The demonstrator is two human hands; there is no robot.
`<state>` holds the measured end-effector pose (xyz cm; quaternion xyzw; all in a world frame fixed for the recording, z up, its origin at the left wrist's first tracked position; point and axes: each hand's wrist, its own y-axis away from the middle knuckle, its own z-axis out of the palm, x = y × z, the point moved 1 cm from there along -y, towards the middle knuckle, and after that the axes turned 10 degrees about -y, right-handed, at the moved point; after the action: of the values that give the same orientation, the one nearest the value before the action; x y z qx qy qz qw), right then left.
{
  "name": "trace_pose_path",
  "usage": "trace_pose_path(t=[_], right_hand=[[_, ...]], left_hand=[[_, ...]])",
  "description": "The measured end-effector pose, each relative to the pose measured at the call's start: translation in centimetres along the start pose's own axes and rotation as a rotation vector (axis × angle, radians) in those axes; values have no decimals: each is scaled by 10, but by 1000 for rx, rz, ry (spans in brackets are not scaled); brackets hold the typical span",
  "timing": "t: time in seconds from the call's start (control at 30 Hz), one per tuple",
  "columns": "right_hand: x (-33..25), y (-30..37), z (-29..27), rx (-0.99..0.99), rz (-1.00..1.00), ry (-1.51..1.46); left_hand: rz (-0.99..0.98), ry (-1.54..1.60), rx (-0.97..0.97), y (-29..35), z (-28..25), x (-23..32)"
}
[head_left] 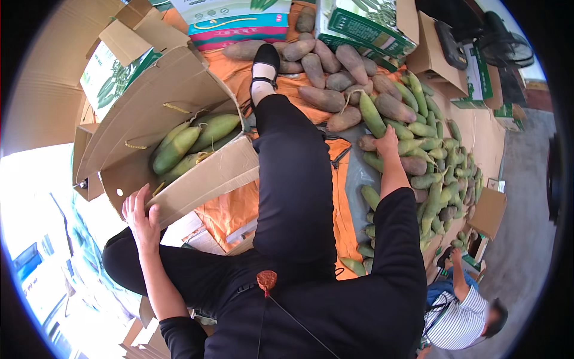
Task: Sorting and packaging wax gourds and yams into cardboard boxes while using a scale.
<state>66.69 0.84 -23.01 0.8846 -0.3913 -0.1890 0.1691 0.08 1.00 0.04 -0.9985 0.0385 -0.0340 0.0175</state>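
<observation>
Carton (197,179): brown, open, green cobs (185,146) inside; front flap is clasped by left grip (140,218). Right grip (387,143): closed on one green cob (371,115), pile (430,161) just beyond. Green-and-white printed boxes (359,24) are stacked farther off.

Open passage: a strip of orange sheet (236,209) at 6 o'clock of the cardboard box (197,179). Obstacles: the person's outstretched leg (293,173) at 3 o'clock of the box; the heap of green and purple cobs (418,137) at 3 o'clock of the leg; printed cartons (239,21) at 12 o'clock.
</observation>
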Motion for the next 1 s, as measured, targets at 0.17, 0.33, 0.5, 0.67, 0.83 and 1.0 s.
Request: trace_pose_path(t=[0.17, 0.33, 0.5, 0.67, 0.83, 1.0], right_hand=[[-54, 27, -13, 4, 126, 108], [-50, 17, 2, 135, 79, 93], [-31, 6, 19, 192, 46, -72], [-52, 21, 34, 194, 79, -78], [-25, 0, 30, -64, 187, -860], [0, 24, -1, -338, 497, -1228]], left_hand=[[21, -7, 18, -3, -5, 6], [16, -32, 17, -6, -8, 9], [29, -42, -5, -9, -6, 6], [32, -60, 8, -5, -11, 6], [33, -42, 19, -4, -12, 5], [26, 8, -15, -5, -14, 7]])
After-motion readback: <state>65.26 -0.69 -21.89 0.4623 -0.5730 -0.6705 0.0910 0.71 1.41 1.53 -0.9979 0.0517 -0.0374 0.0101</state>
